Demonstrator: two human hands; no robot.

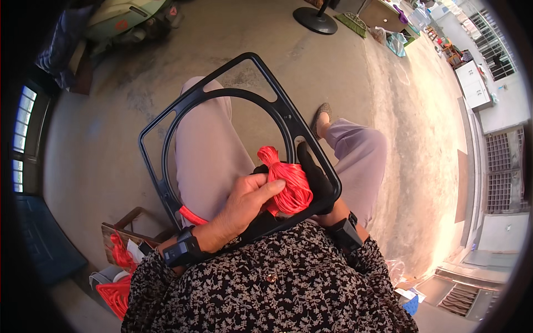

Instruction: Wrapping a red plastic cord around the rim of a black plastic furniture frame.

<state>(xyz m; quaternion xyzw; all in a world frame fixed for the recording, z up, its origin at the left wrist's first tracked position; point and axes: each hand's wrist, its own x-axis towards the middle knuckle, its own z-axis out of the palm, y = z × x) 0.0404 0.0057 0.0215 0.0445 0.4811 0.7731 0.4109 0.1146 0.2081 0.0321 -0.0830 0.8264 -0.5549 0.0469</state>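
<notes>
A bundle of shiny red cord (292,188), gathered at one end, is pinched between the thumb and fingers of my left hand (247,197). My right hand (316,177), in a black glove, cups the bundle from behind and the right, its thumb up and its fingers mostly hidden. Around both hands lies a black frame (251,57), roughly square with a round ring inside, tilted across my lap. Red cord wrapping (192,215) covers a short stretch of the ring beside my left forearm. Both my wrists carry black strapped devices.
To my left stands a small wooden stool (125,225) with loose red cord (119,250) on it; more red strands (115,297) lie below. A motor scooter (125,22), a round black stand base (315,21), a green broom head (352,24) and a white cabinet (474,83) stand farther off.
</notes>
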